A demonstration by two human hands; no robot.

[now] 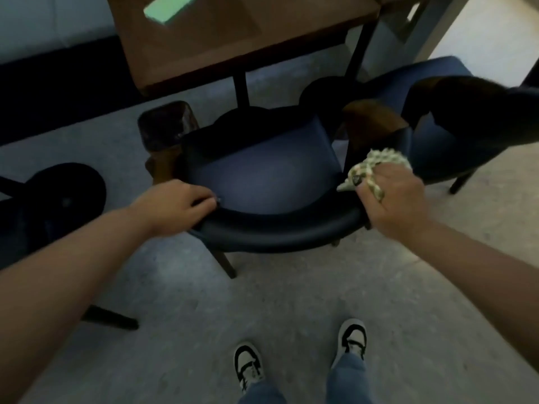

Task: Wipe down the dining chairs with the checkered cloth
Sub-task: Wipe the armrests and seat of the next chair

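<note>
Because the light is low, much here is hard to make out. Entries follow.

Chair [262,182]: dark blue, padded, directly in front of me, its curved back nearest me and its seat facing the desk [233,45]. The back's long axis runs left to right across the view. Its front edge is lost in shadow under the desk; only two legs show plainly, below the back.

My left hand [178,205]: fingers curled over the top of the chair back at its left end, gripping it. Fingertips hidden behind the rim.

My right hand [390,196]: closed round the cloth [376,167], resting on the right end of the chair back. Fingers mostly hidden under the knuckles.

Cloth: pale green and white check, bunched into a wad, sticking out from my fist toward the desk and to the left. Its full shape cannot be judged.

Second chair [446,126]: blue, to the right, cut off by the frame edge, partly black with shadow.

Third chair [64,193]: dark, at left, cut off; detail unreadable.

Desk: brown wood, top cut off; a blurred green patch [163,8] on it, unidentifiable.

Bin [166,126]: dark, beside the chair's left arm.

My shoes [353,336]: white and black, on the grey floor [291,301].
</note>
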